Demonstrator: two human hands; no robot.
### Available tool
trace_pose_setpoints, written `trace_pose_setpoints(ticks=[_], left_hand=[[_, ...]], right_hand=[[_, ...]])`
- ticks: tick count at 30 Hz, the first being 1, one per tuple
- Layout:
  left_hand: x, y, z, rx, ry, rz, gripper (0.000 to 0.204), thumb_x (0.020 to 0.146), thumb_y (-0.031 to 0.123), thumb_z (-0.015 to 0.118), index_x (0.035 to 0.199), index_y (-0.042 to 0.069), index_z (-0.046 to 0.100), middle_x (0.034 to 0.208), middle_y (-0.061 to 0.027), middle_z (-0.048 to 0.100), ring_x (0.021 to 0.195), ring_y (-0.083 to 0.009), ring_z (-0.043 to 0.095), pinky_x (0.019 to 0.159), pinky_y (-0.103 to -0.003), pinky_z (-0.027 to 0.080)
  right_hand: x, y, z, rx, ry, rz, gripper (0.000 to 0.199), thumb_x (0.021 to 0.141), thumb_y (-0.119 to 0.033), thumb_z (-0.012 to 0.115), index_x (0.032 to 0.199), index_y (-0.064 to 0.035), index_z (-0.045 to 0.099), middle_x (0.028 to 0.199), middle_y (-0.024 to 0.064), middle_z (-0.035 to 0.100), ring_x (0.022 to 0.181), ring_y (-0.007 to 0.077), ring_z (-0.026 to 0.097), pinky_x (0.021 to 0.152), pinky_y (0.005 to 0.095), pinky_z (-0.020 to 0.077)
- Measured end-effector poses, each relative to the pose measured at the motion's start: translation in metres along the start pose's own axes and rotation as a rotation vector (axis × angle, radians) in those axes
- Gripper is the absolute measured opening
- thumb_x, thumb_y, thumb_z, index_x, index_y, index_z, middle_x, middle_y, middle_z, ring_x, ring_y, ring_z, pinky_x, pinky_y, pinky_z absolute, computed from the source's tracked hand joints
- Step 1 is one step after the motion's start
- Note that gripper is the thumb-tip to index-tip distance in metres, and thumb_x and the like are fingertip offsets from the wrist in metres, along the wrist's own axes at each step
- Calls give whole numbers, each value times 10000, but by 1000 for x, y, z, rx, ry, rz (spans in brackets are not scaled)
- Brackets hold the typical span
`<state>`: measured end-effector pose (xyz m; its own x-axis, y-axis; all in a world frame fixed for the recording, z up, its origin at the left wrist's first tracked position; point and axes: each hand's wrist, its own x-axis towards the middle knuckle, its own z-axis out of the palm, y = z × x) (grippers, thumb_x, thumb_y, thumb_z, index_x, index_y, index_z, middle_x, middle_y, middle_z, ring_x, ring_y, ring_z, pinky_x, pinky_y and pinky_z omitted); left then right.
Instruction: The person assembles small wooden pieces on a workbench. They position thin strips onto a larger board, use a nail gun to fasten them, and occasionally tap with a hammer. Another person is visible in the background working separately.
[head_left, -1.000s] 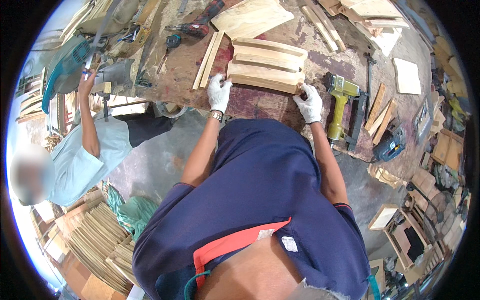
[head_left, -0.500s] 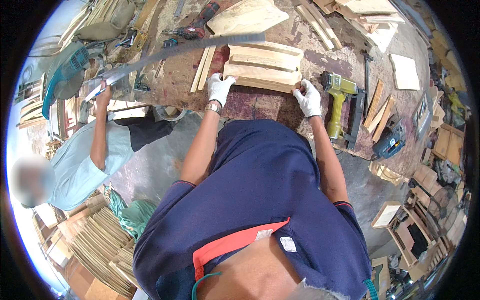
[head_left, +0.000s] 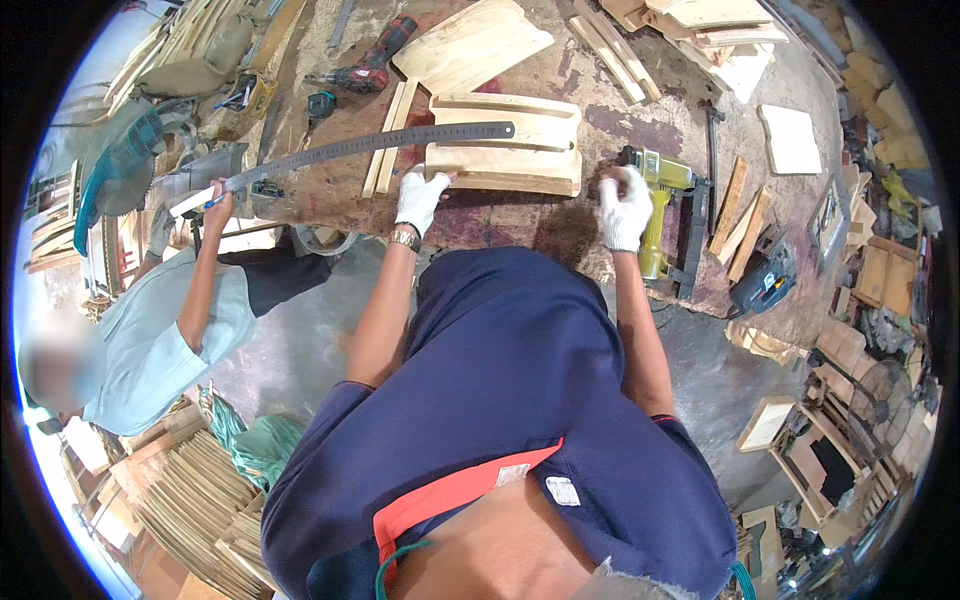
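A pale wooden tray-like piece, with raised side strips and a slot along its middle, lies on the workbench ahead of me. My left hand, in a white glove with bare fingertips, grips its near left corner. Off the wood, my right hand, gloved the same way, is at the yellow-green nail gun, overlapping its left side. Its fingers are bent and somewhat apart, with nothing visible in them; whether they touch the tool I cannot tell. A long steel ruler extends over the tray's left part.
At the left a co-worker's hand holds a blue pen by the ruler. A drill, a wooden panel and narrow strips lie around the tray. A circular saw stands far left, a jigsaw at the right edge.
My right hand has let go of the tray's right end and moved right to the nail gun. The left hand stays on the tray. The co-worker's ruler has come lower, across the tray.
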<state>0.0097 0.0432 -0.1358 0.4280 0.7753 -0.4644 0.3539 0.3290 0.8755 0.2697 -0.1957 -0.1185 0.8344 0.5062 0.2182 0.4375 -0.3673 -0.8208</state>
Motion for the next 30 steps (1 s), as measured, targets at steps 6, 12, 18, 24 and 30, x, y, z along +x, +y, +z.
trace_pose_setpoints(ticks=[6, 12, 18, 24, 30], left_hand=[[-16, 3, 3, 31, 12, 7, 328, 861, 172, 801, 1107, -5, 675, 970, -78, 733, 776, -124, 694, 599, -260, 560], [-34, -8, 13, -4, 16, -89, 298, 870, 171, 802, 1040, -13, 641, 891, -87, 718, 655, -130, 693, 553, -239, 542], [-50, -11, 18, 224, 18, -32, 401, 882, 357, 782, 906, -4, 610, 800, -113, 705, 560, -149, 683, 546, -319, 529], [-56, -12, 18, 341, 48, 11, 449, 861, 398, 790, 942, -21, 649, 778, -139, 703, 555, -173, 682, 575, -341, 541], [-56, -14, 20, 302, 60, -3, 348, 888, 303, 779, 885, 2, 604, 749, -73, 666, 506, -122, 603, 505, -302, 492]], right_hand=[[-5, 26, -36, -750, 187, 328, 911, 730, -227, 755, 1503, 0, 330, 1156, 266, 621, 999, 449, 642, 912, 509, 514], [9, 50, -60, -544, -165, 420, 1046, 727, -206, 687, 1576, 57, 136, 1225, 333, 641, 1062, 476, 647, 894, 491, 532], [16, -21, -128, -303, -503, 564, 314, 788, -165, 753, 1039, -1, 659, 849, 74, 701, 670, 127, 616, 598, 306, 489], [0, -66, -129, 191, -582, 519, 187, 812, -97, 692, 954, 25, 698, 733, 65, 680, 599, 128, 608, 544, 285, 466], [-7, -70, -108, 60, -700, 579, 153, 832, -91, 677, 950, 4, 697, 718, 41, 662, 543, 114, 577, 511, 294, 446]])
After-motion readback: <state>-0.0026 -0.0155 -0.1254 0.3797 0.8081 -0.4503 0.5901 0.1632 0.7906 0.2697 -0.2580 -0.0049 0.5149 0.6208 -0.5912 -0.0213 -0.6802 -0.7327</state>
